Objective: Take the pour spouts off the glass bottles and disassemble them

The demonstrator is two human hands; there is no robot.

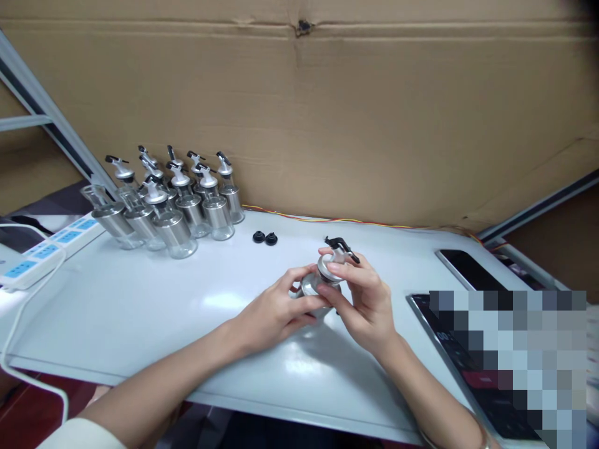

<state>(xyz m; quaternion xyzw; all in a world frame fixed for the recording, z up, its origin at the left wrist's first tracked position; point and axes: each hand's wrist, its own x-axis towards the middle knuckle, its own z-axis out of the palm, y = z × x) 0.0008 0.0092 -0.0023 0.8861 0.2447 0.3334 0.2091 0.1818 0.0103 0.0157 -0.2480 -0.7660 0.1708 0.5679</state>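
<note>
Near the front middle of the table, my left hand [285, 299] is wrapped round a glass oil bottle [309, 285], covering most of its body. My right hand [365, 293] grips the silver pour spout [328, 267] at the bottle's neck, thumb and fingers on its collar. A black flip lever [344, 245] sticks up from the spout. Two small black stoppers [264, 237] lie on the table just beyond my hands. At the back left stands a group of similar bottles [175, 231], most topped with spouts. Two at the left have open necks [96, 196].
A white power strip [56, 246] with a white cable lies along the left edge. Phones [468, 268] rest at the right, one partly blurred out. Thin coloured wires [327, 219] run along the back below a cardboard wall [374, 112]. Metal posts [51, 106] frame both sides.
</note>
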